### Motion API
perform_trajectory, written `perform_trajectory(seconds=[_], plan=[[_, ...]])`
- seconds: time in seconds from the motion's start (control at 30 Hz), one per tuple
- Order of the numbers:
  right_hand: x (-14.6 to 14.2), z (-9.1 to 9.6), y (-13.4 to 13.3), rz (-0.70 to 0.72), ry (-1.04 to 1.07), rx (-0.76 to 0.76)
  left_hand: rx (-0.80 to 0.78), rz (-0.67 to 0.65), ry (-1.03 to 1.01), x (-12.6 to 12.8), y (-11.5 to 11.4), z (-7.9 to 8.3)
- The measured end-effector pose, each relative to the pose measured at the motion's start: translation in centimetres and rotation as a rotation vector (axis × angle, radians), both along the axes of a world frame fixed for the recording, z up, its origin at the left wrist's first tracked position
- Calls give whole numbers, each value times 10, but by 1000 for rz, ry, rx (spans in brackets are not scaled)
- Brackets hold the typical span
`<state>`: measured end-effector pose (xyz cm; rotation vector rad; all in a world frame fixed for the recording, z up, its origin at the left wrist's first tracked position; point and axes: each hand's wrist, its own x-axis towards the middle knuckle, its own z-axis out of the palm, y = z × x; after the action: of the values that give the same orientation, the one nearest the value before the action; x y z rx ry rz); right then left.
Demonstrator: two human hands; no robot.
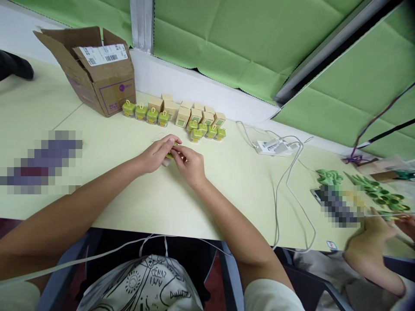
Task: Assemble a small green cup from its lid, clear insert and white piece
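Observation:
My left hand [156,154] and my right hand [190,165] meet over the middle of the table. Between their fingertips is a small green-lidded container [169,155], mostly covered by the fingers. My left hand wraps round it from the left, and the thumb and forefinger of my right hand pinch its upper right side. Beyond the hands stands a row of similar green-lidded containers [152,115] with loops on top. A second cluster of green-lidded containers [196,134] sits to the right of that row.
Several small cardboard boxes [183,116] line the wall behind the containers. An open carton [113,88] stands at the back left. To the right lies a power strip [274,147] with white cables [293,162]. Another person's arm [369,242] and green parts [382,194] are at far right.

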<state>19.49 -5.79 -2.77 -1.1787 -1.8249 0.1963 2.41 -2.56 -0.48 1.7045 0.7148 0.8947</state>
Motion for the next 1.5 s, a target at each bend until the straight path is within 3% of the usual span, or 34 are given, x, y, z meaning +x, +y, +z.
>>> perform_trajectory(seconds=[0.57, 0.8, 1.0, 1.17, 1.33, 1.5], plan=[[-3, 6, 0, -70, 171, -97, 56, -54, 6, 2, -8, 11], [-2, 6, 2, -57, 143, -60, -34, -31, -22, 3, -7, 6], [1, 4, 7, 104, 242, -236, 18, -26, 34, 1, -3, 0], [3, 3, 8, 136, 275, -356, 139, 0, 76, 1, -2, 4], [7, 2, 12, 88, 411, -413, -10, -32, -33, 4, -8, 12], [7, -2, 15, 73, 494, -460, -58, 92, 8, 7, -7, 8]])
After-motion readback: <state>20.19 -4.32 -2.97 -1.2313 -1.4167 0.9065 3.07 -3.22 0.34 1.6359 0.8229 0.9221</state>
